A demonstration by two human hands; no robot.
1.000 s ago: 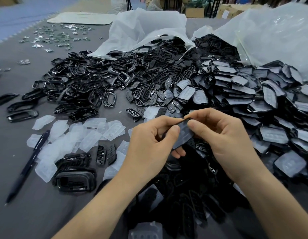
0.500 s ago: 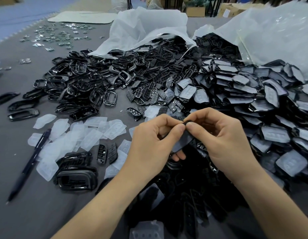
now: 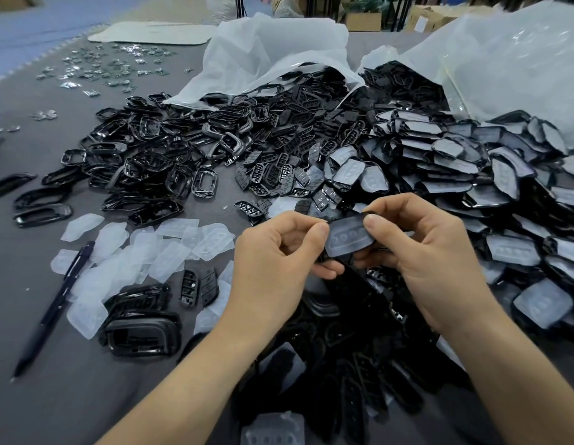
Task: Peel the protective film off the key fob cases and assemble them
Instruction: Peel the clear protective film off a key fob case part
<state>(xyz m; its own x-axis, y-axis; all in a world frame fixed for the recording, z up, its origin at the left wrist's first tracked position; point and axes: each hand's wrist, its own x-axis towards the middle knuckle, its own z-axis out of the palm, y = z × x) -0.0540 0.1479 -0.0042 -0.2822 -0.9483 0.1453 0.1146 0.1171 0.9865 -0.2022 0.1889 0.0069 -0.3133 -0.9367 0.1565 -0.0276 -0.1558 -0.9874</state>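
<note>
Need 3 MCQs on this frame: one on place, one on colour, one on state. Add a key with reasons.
1. Where does the pen lie?
A) on the table, left of the peeled films
B) inside a bag
C) on the right-hand pile

2. What colour are the loose case frames?
A) red
B) black
C) white

3. How is the key fob case held?
A) untouched on the table
B) by one hand alone
C) pinched by the left hand and the right hand

Key: 1 A, it lies on bare grey table beside the translucent films. 2 B, the heap is glossy black. 3 C, a thumb and forefinger of each hand pinch its ends.
</note>
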